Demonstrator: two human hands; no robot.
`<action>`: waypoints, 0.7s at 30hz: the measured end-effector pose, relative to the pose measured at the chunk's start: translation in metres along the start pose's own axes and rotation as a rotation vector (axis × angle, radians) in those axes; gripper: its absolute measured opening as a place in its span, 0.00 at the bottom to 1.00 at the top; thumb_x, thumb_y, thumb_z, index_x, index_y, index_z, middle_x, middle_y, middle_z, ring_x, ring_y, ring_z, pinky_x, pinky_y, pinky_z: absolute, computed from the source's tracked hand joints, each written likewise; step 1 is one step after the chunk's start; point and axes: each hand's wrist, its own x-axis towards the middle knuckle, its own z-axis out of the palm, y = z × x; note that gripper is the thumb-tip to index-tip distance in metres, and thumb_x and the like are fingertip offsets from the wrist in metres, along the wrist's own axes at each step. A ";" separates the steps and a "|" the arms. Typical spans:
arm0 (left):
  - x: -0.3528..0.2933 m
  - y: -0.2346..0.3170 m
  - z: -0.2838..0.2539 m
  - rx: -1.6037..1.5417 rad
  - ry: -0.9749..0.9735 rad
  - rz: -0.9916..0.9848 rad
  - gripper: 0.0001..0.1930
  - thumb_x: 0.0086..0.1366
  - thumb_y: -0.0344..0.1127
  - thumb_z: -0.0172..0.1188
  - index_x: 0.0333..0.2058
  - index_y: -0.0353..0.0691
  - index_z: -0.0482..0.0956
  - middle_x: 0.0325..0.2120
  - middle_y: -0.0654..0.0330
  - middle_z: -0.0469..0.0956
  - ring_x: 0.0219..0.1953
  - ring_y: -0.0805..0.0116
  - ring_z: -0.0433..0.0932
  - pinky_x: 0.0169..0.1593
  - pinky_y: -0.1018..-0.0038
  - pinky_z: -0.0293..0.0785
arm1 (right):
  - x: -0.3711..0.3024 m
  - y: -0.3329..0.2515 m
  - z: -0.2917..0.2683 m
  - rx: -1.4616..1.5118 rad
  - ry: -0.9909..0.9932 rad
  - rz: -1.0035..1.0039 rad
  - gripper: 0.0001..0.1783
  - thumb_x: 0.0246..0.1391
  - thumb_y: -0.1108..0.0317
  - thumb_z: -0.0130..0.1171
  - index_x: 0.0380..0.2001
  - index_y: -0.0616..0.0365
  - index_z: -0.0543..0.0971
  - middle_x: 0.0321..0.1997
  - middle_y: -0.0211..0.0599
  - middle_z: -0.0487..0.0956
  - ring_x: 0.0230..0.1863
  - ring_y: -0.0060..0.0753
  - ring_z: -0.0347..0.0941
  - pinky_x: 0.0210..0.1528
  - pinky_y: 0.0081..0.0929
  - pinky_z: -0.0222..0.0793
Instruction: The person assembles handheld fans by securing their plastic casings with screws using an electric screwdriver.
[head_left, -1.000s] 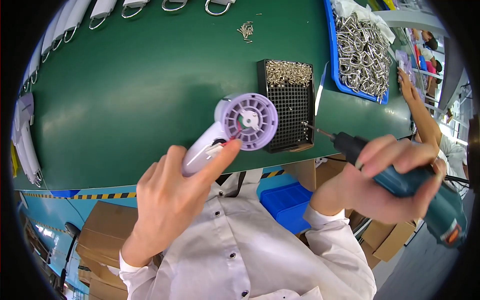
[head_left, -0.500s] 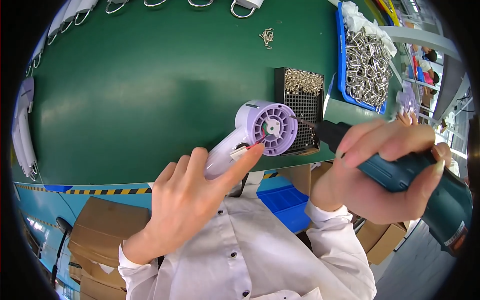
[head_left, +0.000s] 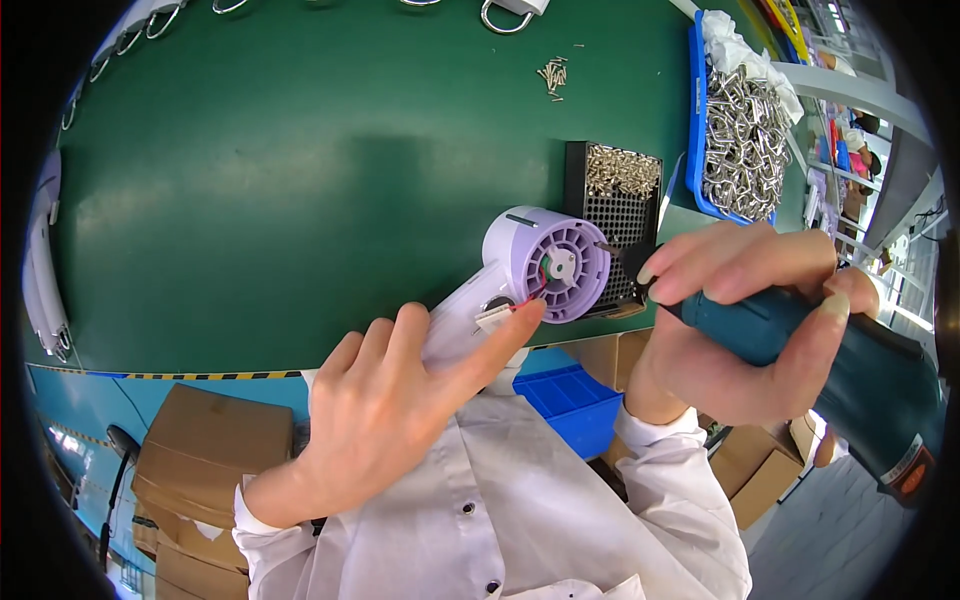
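A lilac handheld-fan body [head_left: 513, 245] lies on the green table, its round head showing a slotted ring and a central motor hub. Red wires and a small white connector [head_left: 493, 318] hang out near where head and handle meet. My left hand [head_left: 385, 415] is closed around the handle, its index finger reaching along to the lower rim by the wires. Gripped in my right hand [head_left: 745, 330] is a dark teal electric screwdriver [head_left: 875, 400]. Its bit points left and meets the right edge of the round head; whether a screw sits there is too small to tell.
Just behind the fan head stands a black perforated tray [head_left: 577, 180] holding many small screws. A blue bin [head_left: 697, 130] of bent metal loops is at the far right. Loose screws [head_left: 553, 77] lie farther back. White parts with metal loops [head_left: 512, 12] line the far edge.
The screwdriver body has come closer to the fan head, so less of its bit shows. My left hand keeps its hold. The whole view has shifted slightly.
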 end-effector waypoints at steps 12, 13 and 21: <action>0.002 0.003 -0.004 -0.038 -0.021 -0.016 0.41 0.45 0.24 0.56 0.61 0.66 0.71 0.21 0.64 0.55 0.17 0.71 0.59 0.19 0.78 0.58 | -0.002 0.006 0.003 0.096 0.063 -0.013 0.14 0.65 0.63 0.36 0.50 0.52 0.66 0.24 0.43 0.69 0.12 0.37 0.66 0.14 0.37 0.68; 0.002 0.004 -0.004 -0.030 -0.020 -0.012 0.41 0.45 0.24 0.56 0.61 0.66 0.71 0.21 0.64 0.55 0.17 0.71 0.59 0.19 0.78 0.58 | -0.002 0.005 0.002 0.100 0.068 -0.019 0.14 0.65 0.63 0.36 0.50 0.52 0.66 0.24 0.43 0.69 0.12 0.37 0.66 0.14 0.37 0.68; 0.003 0.007 -0.003 -0.155 0.010 -0.084 0.38 0.45 0.22 0.60 0.57 0.63 0.75 0.23 0.62 0.57 0.21 0.69 0.64 0.23 0.76 0.67 | -0.011 -0.040 -0.019 0.172 0.173 -0.067 0.21 0.64 0.55 0.38 0.48 0.58 0.69 0.25 0.36 0.66 0.13 0.29 0.61 0.15 0.31 0.61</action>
